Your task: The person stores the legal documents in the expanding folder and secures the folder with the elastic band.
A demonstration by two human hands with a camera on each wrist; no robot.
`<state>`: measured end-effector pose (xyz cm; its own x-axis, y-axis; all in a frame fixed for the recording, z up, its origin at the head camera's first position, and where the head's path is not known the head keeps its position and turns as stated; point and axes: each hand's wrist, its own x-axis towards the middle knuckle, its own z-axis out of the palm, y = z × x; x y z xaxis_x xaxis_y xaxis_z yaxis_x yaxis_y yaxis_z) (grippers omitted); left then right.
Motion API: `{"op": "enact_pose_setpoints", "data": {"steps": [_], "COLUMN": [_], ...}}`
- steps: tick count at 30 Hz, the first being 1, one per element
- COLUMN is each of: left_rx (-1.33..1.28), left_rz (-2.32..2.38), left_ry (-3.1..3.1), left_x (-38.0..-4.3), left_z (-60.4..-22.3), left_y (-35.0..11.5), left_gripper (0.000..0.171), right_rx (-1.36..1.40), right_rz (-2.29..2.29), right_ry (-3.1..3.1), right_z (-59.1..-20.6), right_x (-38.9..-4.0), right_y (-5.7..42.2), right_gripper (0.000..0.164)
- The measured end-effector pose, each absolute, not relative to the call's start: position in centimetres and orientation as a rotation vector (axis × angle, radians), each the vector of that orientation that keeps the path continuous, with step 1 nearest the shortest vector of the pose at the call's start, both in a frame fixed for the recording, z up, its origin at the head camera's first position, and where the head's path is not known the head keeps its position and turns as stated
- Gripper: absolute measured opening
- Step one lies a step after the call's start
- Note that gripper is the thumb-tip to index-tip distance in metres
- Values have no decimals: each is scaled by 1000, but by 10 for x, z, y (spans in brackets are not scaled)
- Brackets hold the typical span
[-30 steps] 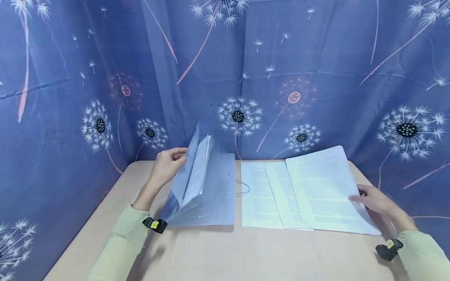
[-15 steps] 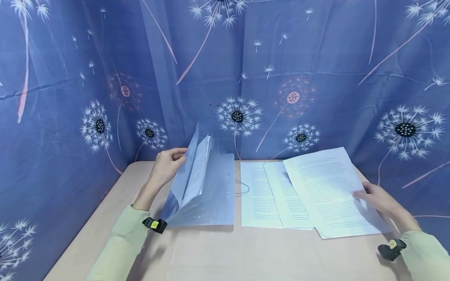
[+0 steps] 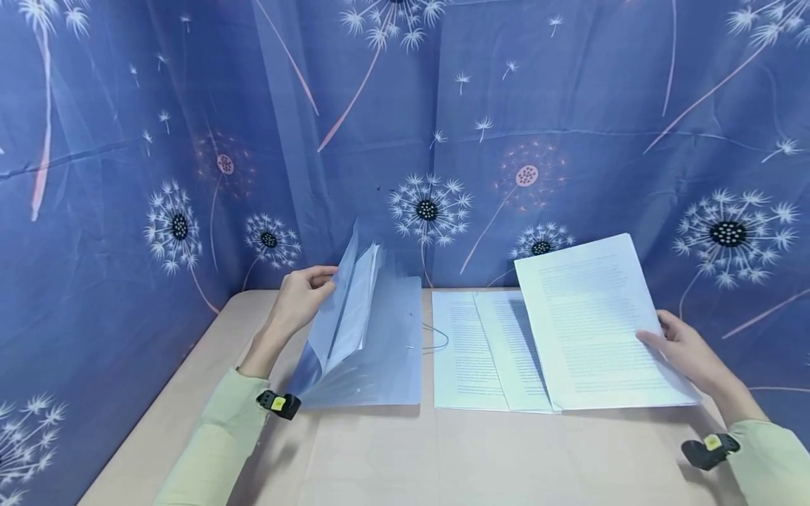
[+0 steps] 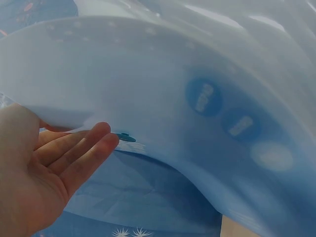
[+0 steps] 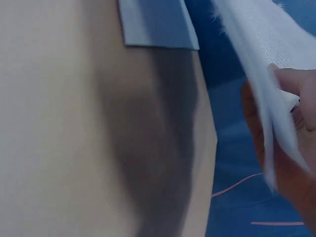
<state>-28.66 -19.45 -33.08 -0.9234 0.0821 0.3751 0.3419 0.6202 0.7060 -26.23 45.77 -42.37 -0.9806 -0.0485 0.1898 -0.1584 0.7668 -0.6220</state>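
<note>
My left hand (image 3: 305,295) pinches the raised cover of a blue translucent folder (image 3: 399,351), holding it partly open. Printed sheets (image 3: 359,302) stand tilted inside, next to that cover. Seen from the left wrist, the cover (image 4: 123,74) arches over the fingers (image 4: 89,153) at its edge. On the other side, my right hand (image 3: 686,351) grips a thin stack of printed paper (image 3: 588,323) by its right edge, thumb on the front and fingers behind. The right wrist view shows this stack (image 5: 261,74) raised off the table, its layers slightly parted.
Two more printed paper stacks (image 3: 465,351) overlap on the table (image 3: 506,457), partly covered in view by the held one. A thin cord loop (image 3: 436,337) lies between folder and papers. A blue dandelion-patterned curtain (image 3: 380,140) encloses the back and sides.
The right hand has drawn its paper stack rightward off the others, then lifted it higher. The left hand and the folder have stayed where they were.
</note>
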Motion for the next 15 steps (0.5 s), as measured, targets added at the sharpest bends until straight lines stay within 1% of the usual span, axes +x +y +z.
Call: {"op": "enact_pose_setpoints", "data": {"steps": [7, 15], "left_rx": [-343, -358], "left_rz": [-1188, -1189], "left_ry": [-2534, -2524], "left_x": [-287, -288], "left_z": [-331, -333], "left_y": [-195, -196], "left_gripper": [39, 38], "right_rx": [243, 349], "right_rz": [1158, 1193], "right_ry": [-2689, -2557], "right_z": [-410, -393], "right_x": [-263, -265], "right_y": [448, 432], "right_gripper": [67, 80]}}
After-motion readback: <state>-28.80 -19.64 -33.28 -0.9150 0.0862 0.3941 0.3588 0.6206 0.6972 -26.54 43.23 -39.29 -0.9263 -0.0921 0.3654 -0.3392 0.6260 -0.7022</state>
